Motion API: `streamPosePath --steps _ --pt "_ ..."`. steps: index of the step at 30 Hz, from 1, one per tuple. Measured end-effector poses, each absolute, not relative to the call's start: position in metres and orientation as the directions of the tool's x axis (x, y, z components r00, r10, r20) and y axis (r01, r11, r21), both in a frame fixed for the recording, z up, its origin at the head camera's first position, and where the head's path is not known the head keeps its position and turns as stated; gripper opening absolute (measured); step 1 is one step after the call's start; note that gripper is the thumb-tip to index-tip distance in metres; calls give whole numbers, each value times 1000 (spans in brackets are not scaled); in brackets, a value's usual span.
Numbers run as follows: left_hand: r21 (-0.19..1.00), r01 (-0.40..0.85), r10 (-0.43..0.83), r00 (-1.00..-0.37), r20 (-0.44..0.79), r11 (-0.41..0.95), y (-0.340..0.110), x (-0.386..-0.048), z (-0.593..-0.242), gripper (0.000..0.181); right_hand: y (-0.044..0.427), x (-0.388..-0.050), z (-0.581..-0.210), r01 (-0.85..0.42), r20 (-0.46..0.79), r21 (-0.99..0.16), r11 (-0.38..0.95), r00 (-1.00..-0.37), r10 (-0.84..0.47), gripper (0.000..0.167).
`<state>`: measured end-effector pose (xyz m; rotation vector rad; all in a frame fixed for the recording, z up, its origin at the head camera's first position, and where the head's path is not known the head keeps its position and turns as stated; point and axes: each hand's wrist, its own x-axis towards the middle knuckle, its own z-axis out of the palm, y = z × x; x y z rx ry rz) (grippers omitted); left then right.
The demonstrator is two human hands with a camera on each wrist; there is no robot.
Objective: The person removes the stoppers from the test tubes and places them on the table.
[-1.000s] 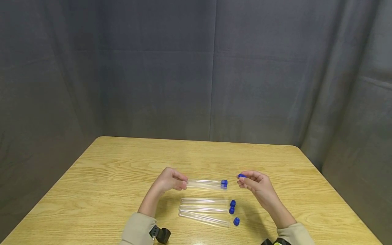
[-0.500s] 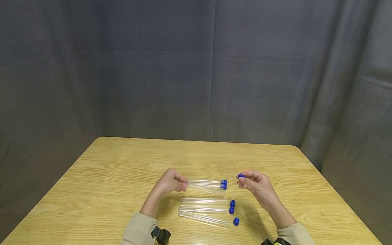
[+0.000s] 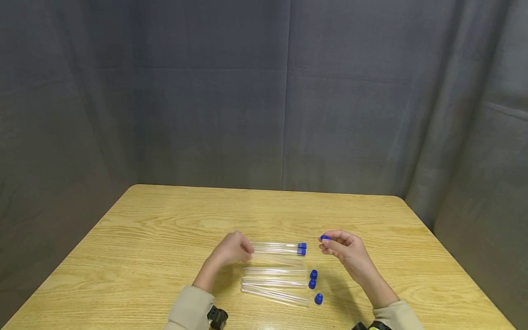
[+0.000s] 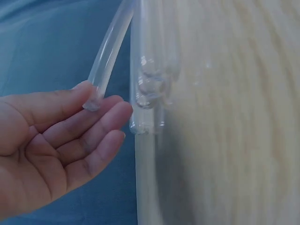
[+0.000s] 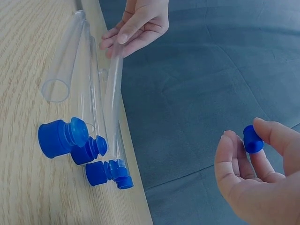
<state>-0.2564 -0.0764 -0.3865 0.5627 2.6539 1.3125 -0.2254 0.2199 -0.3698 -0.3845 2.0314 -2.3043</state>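
Left fingers (image 4: 75, 126) pinch a tube (image 4: 108, 54), plain in wrist view, apparently blurred in head view; right fingers (image 5: 227, 161) pinch a cap (image 5: 253, 139).

Clear tube (image 4: 106, 58): uncapped, one end pinched in the left hand (image 3: 232, 248), length extending rightward. Blue cap (image 5: 253, 139): detached, pinched in the right hand (image 3: 348, 253), apart from the tube.

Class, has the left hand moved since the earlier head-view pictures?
Yes: the left hand has shifted slightly toward the picture's bottom, judged against the two capped tubes.
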Motion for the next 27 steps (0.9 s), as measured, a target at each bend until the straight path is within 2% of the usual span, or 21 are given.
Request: streamPosePath --steps 20,27 --pt "537 406 427 -900 92 740 -67 -256 -389 14 222 -230 -380 -169 198 -977 -132 -949 -247 9" --pt "519 418 442 -893 84 746 -66 -256 -390 17 221 -228 -377 -151 185 -977 -149 -950 -250 8"
